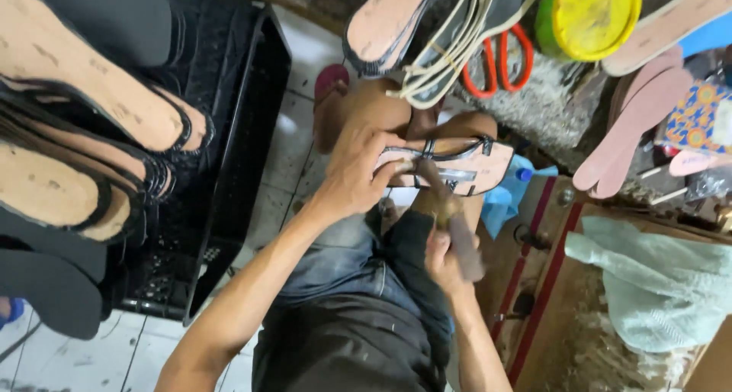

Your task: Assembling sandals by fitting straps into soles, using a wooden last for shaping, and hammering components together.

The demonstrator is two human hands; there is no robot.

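Black plastic made up the crate [252, 133] on the floor at your left, with flat sandals [84, 102] stacked sole-up over it, pink undersides showing. Your left arm reached out from the lower left, forearm long and straight, and your left hand [354, 175] curled over the heel end of a pink-soled sandal [465, 167] with thin black straps, fingers pressing it down on your knee. Your right arm came up from the bottom edge, and your right hand [446, 258] closed around the handle of a small hammer [450, 213], whose head sat over the sandal's straps.

Motion blurred the hammer, so you could not tell from this view whether its head touched the sole. Your left hand covered the sandal's heel end, and your right palm was turned away.

Dark jeans filled the space below both hands. On the bench at your right lay a pale green cloth [656, 285], loose pink soles [640, 121], and farther up a yellow-lidded tub [591, 14] beside orange-handled scissors [503, 56]. A bundle of cream cords [450, 49] hung over a sandal near the top.
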